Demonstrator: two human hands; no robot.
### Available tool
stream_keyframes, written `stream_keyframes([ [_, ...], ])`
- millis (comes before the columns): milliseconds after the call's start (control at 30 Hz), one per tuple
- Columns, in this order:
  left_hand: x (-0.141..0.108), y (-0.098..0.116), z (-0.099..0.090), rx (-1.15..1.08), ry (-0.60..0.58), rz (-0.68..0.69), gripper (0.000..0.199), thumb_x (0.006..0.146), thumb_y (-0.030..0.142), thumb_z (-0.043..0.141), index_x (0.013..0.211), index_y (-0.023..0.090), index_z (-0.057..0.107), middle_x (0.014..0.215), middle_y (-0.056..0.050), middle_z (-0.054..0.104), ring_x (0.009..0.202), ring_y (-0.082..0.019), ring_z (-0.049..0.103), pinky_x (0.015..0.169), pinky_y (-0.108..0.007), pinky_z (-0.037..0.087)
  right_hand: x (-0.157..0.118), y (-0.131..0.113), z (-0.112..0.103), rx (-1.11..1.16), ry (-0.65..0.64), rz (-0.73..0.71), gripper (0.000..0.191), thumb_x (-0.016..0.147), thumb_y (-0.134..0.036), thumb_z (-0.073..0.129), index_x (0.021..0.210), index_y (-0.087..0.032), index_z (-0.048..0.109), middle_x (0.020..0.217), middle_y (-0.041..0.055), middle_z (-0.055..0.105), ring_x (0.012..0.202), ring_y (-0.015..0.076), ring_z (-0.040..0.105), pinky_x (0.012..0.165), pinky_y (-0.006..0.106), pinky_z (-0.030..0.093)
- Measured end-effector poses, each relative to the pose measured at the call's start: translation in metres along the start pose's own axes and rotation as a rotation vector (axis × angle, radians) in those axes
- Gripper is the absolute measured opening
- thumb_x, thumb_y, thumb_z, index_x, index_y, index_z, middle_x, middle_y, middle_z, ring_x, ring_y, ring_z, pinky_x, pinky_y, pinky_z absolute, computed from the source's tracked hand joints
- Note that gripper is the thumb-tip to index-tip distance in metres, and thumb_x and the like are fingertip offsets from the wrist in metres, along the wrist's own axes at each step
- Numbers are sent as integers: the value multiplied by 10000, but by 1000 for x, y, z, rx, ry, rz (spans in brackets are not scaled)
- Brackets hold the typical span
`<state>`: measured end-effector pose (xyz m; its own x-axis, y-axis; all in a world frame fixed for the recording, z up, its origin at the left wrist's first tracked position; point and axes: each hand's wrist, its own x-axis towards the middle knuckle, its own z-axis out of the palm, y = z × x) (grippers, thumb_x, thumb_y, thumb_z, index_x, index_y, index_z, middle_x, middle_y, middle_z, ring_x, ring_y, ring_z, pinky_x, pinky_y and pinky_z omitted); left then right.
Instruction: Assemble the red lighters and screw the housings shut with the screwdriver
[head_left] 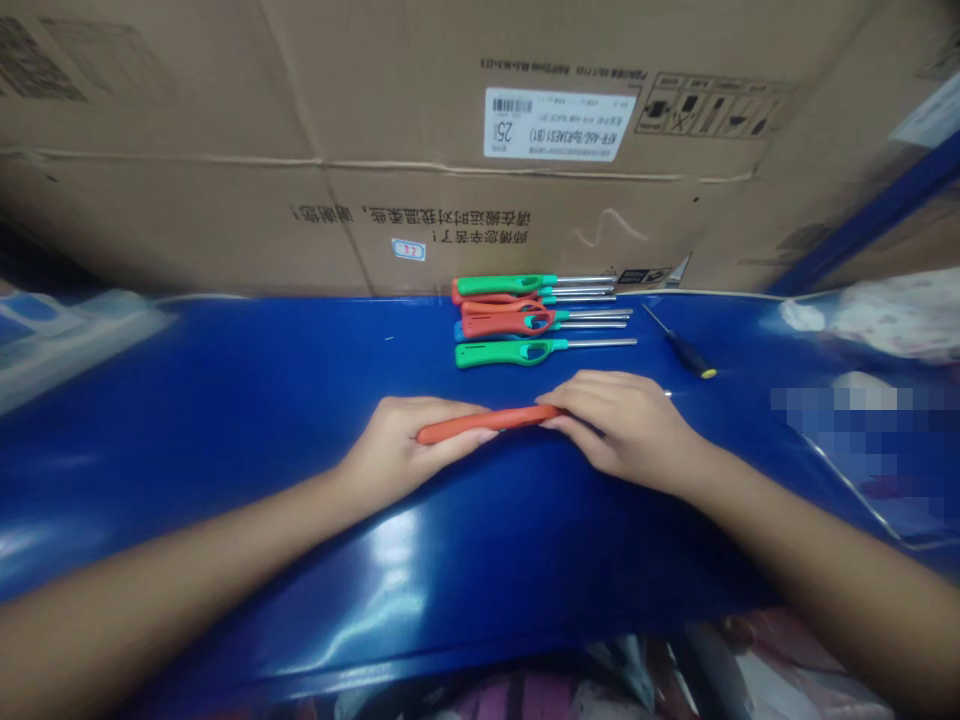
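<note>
An orange-red long-neck lighter (pixel 480 424) is held edge-on in both hands above the blue surface. My left hand (pixel 409 440) pinches the butt of its handle between thumb and fingers. At the other end, my right hand (pixel 622 425) is closed around the front part, hiding most of the stem; a small metal tip (pixel 667 393) shows past the knuckles. Just beyond my hands lies a stack of long-neck lighters in green, orange and blue, with a green lighter (pixel 499 354) nearest and a red lighter (pixel 504 323) behind it. Their metal stems point right.
A screwdriver (pixel 688 350) with a black and yellow handle lies right of the stack. A large cardboard box (pixel 337 120) stands along the back of the blue shelf (pixel 285 400). Plastic-wrapped items (pixel 60 335) sit at left, and a patterned bag (pixel 900 310) at right beside a blue post.
</note>
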<state>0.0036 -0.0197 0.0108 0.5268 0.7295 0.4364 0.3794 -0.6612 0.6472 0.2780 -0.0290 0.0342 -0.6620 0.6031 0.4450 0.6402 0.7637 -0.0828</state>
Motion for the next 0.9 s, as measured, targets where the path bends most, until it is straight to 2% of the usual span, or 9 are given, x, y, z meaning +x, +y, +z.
stream_keyframes([
  [233, -1, 0, 3, 87, 1, 141, 258, 902, 273, 704, 1135, 168, 737, 1032, -66, 775, 868, -161, 738, 808, -229, 575, -1, -5, -2, -106, 15, -81, 194, 993, -253, 527, 988, -144, 688, 919, 86, 755, 802, 204, 670, 695, 331, 479],
  [400, -2, -3, 5, 121, -46, 207, 329, 928, 246, 670, 1243, 152, 681, 1076, -90, 747, 938, -168, 718, 853, -252, 567, 2, -7, -1, -101, -24, -65, 242, 1010, -346, 518, 1027, -176, 689, 929, 67, 749, 840, 199, 653, 714, 329, 460],
  [467, -2, -4, 4, 131, -34, 182, 302, 938, 231, 651, 1229, 159, 689, 1077, -86, 744, 942, -166, 714, 855, -252, 563, 3, -3, -2, -98, -36, -20, 256, 987, -381, 559, 1123, -191, 662, 1026, 75, 742, 935, 224, 645, 795, 351, 466],
  [567, -1, -5, 2, 128, 5, 108, 291, 932, 242, 661, 1211, 168, 702, 1094, -81, 742, 953, -169, 707, 863, -251, 553, 4, 11, -6, -157, -55, 97, 472, 915, -401, 660, 1320, -186, 549, 1258, 133, 665, 1138, 307, 588, 936, 440, 441],
  [633, 0, -5, 2, 114, 46, 54, 279, 926, 265, 672, 1186, 171, 715, 1085, -76, 746, 946, -171, 704, 857, -253, 548, 3, 24, -9, -194, -34, 170, 545, 882, -362, 694, 1358, -175, 505, 1322, 162, 620, 1203, 346, 550, 963, 483, 429],
  [700, 1, -5, 2, 101, 80, 7, 256, 924, 290, 677, 1145, 174, 734, 1053, -69, 753, 918, -171, 704, 829, -253, 545, 1, 38, -12, -206, 13, 218, 500, 863, -318, 703, 1309, -173, 531, 1289, 161, 637, 1188, 349, 560, 954, 492, 435],
  [767, 3, -4, 1, 91, 95, -37, 236, 921, 306, 680, 1110, 180, 748, 1037, -61, 757, 903, -172, 703, 812, -252, 539, -1, 48, -14, -214, 47, 233, 354, 858, -277, 693, 1186, -186, 598, 1178, 129, 689, 1117, 328, 598, 935, 487, 441],
  [833, 3, -3, 1, 83, 95, -71, 235, 919, 311, 682, 1106, 186, 751, 1045, -56, 759, 907, -173, 703, 807, -248, 531, -1, 54, -16, -222, 64, 202, 166, 875, -232, 657, 1038, -202, 649, 1025, 82, 729, 1018, 291, 636, 925, 475, 437],
  [900, 3, -2, 0, 75, 96, -84, 237, 915, 312, 687, 1102, 183, 754, 1052, -56, 759, 912, -172, 704, 810, -244, 526, -1, 56, -17, -218, 78, 136, 70, 902, -204, 624, 952, -211, 672, 928, 46, 743, 947, 252, 659, 942, 464, 423],
])
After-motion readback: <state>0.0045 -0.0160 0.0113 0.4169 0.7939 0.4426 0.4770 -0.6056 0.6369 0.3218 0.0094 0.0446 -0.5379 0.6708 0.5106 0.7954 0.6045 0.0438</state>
